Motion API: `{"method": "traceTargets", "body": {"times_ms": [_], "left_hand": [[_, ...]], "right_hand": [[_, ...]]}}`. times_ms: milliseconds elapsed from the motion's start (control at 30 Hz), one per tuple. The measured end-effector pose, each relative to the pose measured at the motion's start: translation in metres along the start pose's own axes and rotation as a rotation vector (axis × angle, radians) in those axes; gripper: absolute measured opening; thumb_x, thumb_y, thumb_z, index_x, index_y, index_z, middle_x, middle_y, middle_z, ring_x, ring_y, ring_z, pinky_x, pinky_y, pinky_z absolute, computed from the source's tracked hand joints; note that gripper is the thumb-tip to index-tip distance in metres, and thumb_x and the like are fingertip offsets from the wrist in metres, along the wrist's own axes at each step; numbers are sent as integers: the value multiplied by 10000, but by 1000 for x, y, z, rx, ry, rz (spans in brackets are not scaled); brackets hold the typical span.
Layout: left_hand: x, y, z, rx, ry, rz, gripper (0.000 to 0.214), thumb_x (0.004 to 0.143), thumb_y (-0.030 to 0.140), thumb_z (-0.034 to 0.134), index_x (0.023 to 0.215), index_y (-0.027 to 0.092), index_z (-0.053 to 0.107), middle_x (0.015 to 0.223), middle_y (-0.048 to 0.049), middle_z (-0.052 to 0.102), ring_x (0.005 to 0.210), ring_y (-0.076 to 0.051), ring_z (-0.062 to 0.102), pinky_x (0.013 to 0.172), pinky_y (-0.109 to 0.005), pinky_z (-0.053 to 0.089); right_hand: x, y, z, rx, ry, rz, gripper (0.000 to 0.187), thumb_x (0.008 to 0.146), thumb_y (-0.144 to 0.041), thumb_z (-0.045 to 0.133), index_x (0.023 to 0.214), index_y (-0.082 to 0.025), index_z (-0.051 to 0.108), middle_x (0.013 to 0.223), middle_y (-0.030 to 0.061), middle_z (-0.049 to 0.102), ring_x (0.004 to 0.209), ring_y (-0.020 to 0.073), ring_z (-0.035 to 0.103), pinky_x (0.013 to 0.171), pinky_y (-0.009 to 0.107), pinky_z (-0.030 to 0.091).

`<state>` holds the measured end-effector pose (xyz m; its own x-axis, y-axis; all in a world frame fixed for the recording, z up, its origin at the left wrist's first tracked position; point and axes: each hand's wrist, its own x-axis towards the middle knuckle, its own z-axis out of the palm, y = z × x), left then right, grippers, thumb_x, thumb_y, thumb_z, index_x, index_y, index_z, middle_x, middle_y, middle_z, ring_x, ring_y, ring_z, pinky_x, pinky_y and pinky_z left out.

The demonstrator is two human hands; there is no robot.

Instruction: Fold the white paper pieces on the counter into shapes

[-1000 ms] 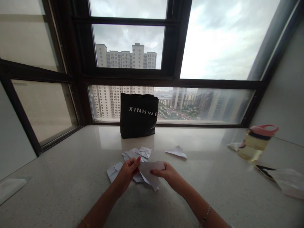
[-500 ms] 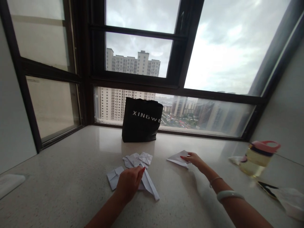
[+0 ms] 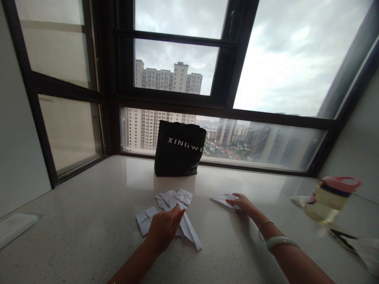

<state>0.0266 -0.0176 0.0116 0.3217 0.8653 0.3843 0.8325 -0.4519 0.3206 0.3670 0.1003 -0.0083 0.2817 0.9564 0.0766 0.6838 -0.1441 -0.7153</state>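
My left hand (image 3: 164, 230) is closed over a group of folded white papers, its thumb against the curled fingers; what they grip, if anything, is hidden. Just beyond it lie several creased paper pieces (image 3: 184, 197). A squarish folded paper (image 3: 144, 219) pokes out on its left, and a long paper strip (image 3: 192, 233) slants out on its right. Farther right, my right hand (image 3: 241, 204) pinches a pointed folded paper (image 3: 222, 199) low over the white counter, tip facing left. A bangle and a bracelet circle the right wrist.
A black bag (image 3: 179, 152) with white letters stands by the window. At the right are a bottle with a pink lid (image 3: 328, 201), a phone (image 3: 343, 240) and crumpled tissue (image 3: 367, 252). A white flat object (image 3: 17, 228) lies at the left on the speckled counter (image 3: 89, 209).
The right hand's paper now looks narrower and flatter, with the hand lower over it. My left hand stays at the paper group. The whole view has shifted slightly.
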Motion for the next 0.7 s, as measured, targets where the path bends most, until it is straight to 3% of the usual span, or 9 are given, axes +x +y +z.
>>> {"method": "traceTargets", "body": {"times_ms": [200, 433, 600, 667, 700], "left_hand": [[1, -3, 1, -28, -65, -13, 441, 894, 367, 141, 807, 195, 538, 649, -34, 626, 590, -147, 598, 524, -215, 358], [3, -8, 1, -27, -64, -58, 456, 895, 375, 141, 809, 197, 552, 661, -39, 634, 600, -148, 601, 533, -212, 344], [7, -16, -5, 27, -11, -156, 444, 896, 377, 148, 855, 208, 557, 653, -30, 634, 606, -157, 602, 539, -213, 333], [9, -20, -9, 50, 32, -220, 414, 896, 375, 160, 924, 216, 541, 665, -25, 640, 636, -166, 609, 549, -217, 333], [9, -22, -11, 54, 52, -254, 396, 896, 373, 167, 965, 222, 527, 675, -21, 644, 654, -168, 613, 554, -217, 335]], "right_hand": [[10, 7, 9, -158, 50, -12, 554, 467, -270, 727, 961, -47, 613, 927, 169, 636, 909, 301, 570, 766, 324, 420], [-1, 9, 6, -246, 148, -86, 595, 528, -287, 699, 1059, -75, 534, 977, 159, 590, 977, 279, 523, 787, 323, 403], [-16, -11, 2, -251, 280, -156, 561, 651, -336, 587, 1142, -91, 469, 878, 113, 540, 975, 274, 473, 805, 357, 379], [-36, -27, 13, -209, 284, -238, 519, 687, -354, 541, 1138, -104, 479, 785, 71, 517, 867, 249, 503, 765, 350, 397], [-51, -36, 22, -172, 224, -306, 478, 705, -368, 518, 1110, -115, 506, 747, 52, 507, 786, 226, 518, 732, 339, 409]]}}
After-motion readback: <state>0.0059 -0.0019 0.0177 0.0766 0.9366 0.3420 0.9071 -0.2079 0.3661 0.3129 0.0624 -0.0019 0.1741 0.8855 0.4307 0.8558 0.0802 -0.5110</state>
